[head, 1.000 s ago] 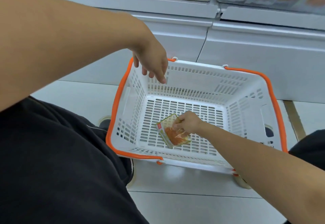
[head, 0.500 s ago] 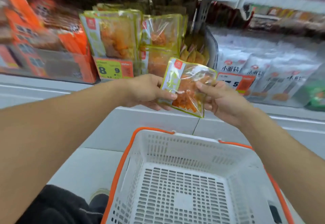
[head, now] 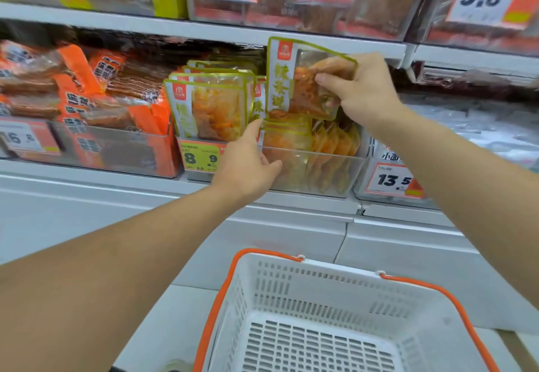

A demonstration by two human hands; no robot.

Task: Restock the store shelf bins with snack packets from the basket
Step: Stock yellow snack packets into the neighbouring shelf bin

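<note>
Right hand (head: 361, 91) pinches my snack packet (head: 303, 80) upright over the clear shelf bin (head: 315, 173) | left hand (head: 248, 164), fingers relaxed, steadies stocked packets | I judge it light, floppy, slick film: grip top edge | basket (head: 320, 313) below looks emptied

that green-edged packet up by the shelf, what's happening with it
A person is restocking a store shelf. Their right hand pinches a green-edged snack packet, holding it upright just above a clear bin that already holds matching packets. Their left hand touches the packets at the bin's front, thumb against them. The white basket with orange handles sits below; no packets show in the part of it in view.
</note>
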